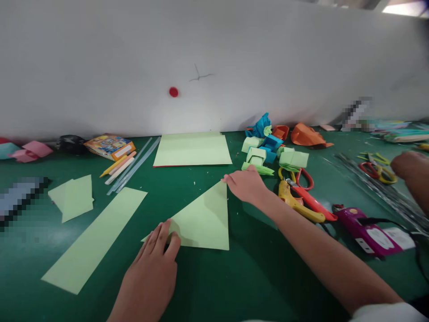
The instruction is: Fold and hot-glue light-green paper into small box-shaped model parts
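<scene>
A light green paper (pixel 208 219), folded into a triangle, lies on the green table (pixel 214 286). My left hand (pixel 156 255) presses on its lower left part, fingers bent and resting on the sloping edge. The top corner is pinched between the fingertips of my right hand (pixel 244 183). To the left lies a long light green strip (pixel 95 239), slanting, with smaller green pieces (pixel 77 197) beyond it. Behind the triangle sits a stack of light green sheets (pixel 192 150) with a thin red edge at its front.
Pliers (pixel 298 203), scissors (pixel 378 172) and a purple device (pixel 372 232) lie on the right. Folded paper pieces (pixel 258 156) stand behind my right hand. Markers (pixel 120 165) and a box (pixel 110 146) are at the back left. Another person's hand (pixel 414 172) shows far right.
</scene>
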Motion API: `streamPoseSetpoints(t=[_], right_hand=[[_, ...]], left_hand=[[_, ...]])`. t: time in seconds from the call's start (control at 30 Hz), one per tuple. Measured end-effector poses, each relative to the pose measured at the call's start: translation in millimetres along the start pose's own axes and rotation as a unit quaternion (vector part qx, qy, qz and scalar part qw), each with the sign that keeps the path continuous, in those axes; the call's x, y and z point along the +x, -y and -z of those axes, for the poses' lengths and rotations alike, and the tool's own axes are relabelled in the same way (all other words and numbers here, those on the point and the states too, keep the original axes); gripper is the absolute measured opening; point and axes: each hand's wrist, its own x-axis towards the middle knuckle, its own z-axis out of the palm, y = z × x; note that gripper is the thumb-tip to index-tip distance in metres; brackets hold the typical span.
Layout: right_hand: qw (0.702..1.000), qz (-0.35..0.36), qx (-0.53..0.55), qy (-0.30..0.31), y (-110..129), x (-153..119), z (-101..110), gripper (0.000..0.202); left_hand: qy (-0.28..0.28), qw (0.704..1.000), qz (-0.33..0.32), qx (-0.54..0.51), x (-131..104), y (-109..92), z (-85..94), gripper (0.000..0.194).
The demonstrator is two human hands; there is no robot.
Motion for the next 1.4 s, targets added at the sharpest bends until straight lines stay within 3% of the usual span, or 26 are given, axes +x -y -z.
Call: streamPoseSetpoints(t=[0.13,0.33,0.57,0.7,0.8,0.87,1.07,1.4], right_hand=[[0.999,-0.036,-0.003,-0.015,-18.1,7.6,-3.1,0.063],[0.999,-0.024,0.003,-0.036,-17.6,6.8,-6.7,0.061],[0.996,-0.014,0.032,-0.076,-25.2,-5.1,7.1,0.045],[0.992,0.080,0.055,-0.080,-2.7,-32.4,13.2,0.042],[0.969,0.225,0.081,-0.056,24.8,-59.0,4.7,0.048],[0.955,0.284,0.086,-0.022,37.9,-72.3,-6.2,0.060],[0.962,0.252,0.098,0.030,38.5,-80.6,-33.5,0.071],[0.966,0.227,0.113,0.048,28.3,-98.2,-33.2,0.074]], left_hand=[[0.033,0.999,0.014,0.013,1.7,-2.6,5.1,0.058],[0.044,0.998,0.016,0.043,1.0,-3.8,5.4,0.058],[-0.044,0.999,-0.013,0.013,-2.4,5.5,2.2,0.050],[-0.090,0.995,-0.028,-0.009,-1.9,13.0,3.2,0.045],[-0.107,0.993,-0.041,-0.040,-1.7,15.0,4.3,0.041],[-0.105,0.991,-0.064,-0.053,-1.7,15.2,4.4,0.044],[-0.070,0.992,-0.082,-0.061,0.3,22.0,2.3,0.053],[-0.096,0.992,-0.032,-0.078,-0.2,28.5,7.1,0.047]])
